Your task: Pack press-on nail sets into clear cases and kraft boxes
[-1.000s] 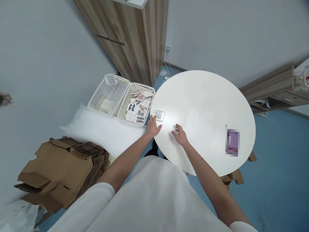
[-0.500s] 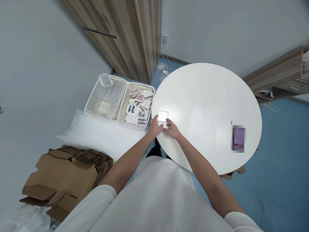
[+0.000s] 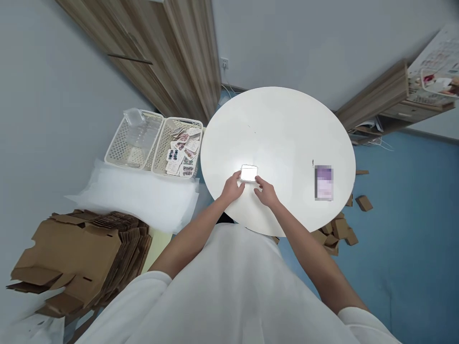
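A small, bright white rectangular item with rounded corners [image 3: 249, 173] lies on the round white table [image 3: 279, 124], near its front left edge. My left hand [image 3: 233, 187] is at the item's left side, fingertips touching its edge and thumb apart from the fingers. At the item's lower right corner is my right hand [image 3: 266, 191], its fingertips at the edge and its thumb spread away. Neither hand is wrapped round the item.
A pixelated purple item [image 3: 324, 183] lies on the table's right side. Left of the table are a basket of clear plastic trays [image 3: 134, 165], a basket of printed cards [image 3: 195, 176], white sheets [image 3: 143, 191] and flattened cardboard boxes [image 3: 79, 248]. Small brown boxes [image 3: 340, 228] are on the floor.
The view has shifted, so table and baskets appear further left. The white item now sits further in from the table's left edge, with both hands still beside it.
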The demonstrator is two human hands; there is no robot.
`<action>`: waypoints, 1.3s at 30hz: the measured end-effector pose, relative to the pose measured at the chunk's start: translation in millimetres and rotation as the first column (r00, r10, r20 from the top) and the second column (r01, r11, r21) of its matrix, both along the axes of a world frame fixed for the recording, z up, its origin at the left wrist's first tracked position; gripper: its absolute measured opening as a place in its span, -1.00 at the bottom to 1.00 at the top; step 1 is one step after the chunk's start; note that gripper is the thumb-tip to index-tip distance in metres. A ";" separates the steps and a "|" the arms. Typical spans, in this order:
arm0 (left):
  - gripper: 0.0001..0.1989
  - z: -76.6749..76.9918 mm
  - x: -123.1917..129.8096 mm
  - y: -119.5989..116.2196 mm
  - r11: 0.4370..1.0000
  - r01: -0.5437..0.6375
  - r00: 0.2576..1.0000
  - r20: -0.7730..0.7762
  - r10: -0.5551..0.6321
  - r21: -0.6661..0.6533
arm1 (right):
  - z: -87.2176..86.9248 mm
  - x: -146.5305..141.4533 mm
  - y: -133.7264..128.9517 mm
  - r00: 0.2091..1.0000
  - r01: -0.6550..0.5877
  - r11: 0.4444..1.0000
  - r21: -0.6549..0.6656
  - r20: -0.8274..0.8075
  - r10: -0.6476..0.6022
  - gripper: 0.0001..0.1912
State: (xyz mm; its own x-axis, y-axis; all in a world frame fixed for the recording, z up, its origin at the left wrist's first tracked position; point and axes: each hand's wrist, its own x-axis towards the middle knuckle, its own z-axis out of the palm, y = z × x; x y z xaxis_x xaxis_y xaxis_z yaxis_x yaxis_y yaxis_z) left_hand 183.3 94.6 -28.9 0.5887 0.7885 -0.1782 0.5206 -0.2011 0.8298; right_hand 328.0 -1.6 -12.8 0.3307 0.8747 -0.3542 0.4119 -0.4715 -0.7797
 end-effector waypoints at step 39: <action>-0.53 -9.3 9.5 -118.4 0.822 0.528 0.766 -0.537 -0.353 0.212 | -40.8 36.9 -134.8 0.727 -0.334 0.936 -0.108 0.603 0.329 -0.79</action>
State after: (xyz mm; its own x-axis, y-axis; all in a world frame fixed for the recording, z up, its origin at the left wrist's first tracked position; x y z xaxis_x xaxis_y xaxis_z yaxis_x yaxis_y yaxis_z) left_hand 192.8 -23.8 -38.2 0.8019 0.5200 -0.2943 0.5969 -0.7193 0.3555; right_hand 364.9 -136.3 -53.5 0.1611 0.9713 -0.1747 0.9250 -0.2104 -0.3165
